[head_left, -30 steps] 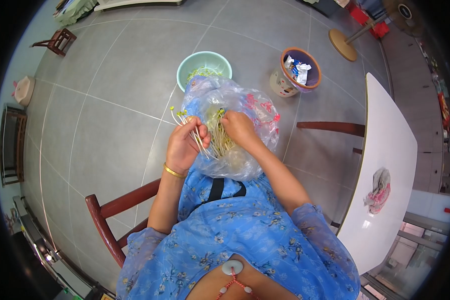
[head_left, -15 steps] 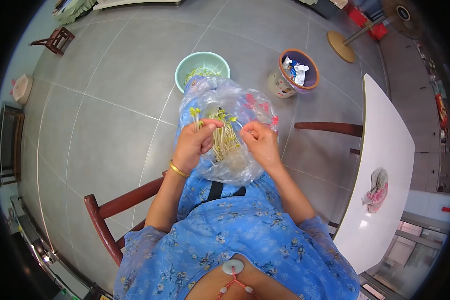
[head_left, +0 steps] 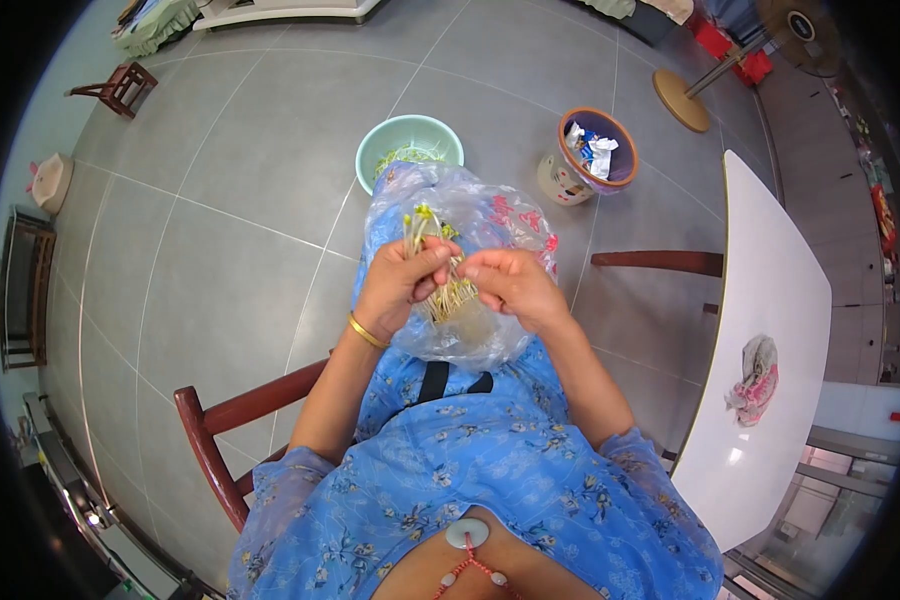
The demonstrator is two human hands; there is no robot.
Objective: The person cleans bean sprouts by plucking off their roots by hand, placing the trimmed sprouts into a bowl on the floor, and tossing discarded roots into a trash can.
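Fingers closed, my left hand point(head_left: 402, 280) grips several bean sprouts point(head_left: 422, 222), their yellow-green heads standing up above the thumb. Close beside it, my right hand point(head_left: 510, 283) is pinched near the left fingertips; what lies between its fingers is too small to make out. Under both hands a clear plastic bag point(head_left: 475, 340) with red print rests open on my lap. A pile of bean sprouts point(head_left: 452, 303) lies inside it, partly hidden by my hands. Beyond my knees, a mint-green bowl point(head_left: 410, 122) on the floor holds more sprouts.
A patterned bin point(head_left: 565, 182) with crumpled wrappers stands right of the bowl. At my right is a white table point(head_left: 770, 300) bearing a crumpled plastic bag point(head_left: 755, 380). A red-brown wooden chair point(head_left: 260, 396) is on my left, and a small stool point(head_left: 125, 88) stands far left.
My right hand has moved left and my left hand slightly right, so the fingertips now meet over the bag. The sprouts in my left hand shifted with it. The view has tilted slightly.
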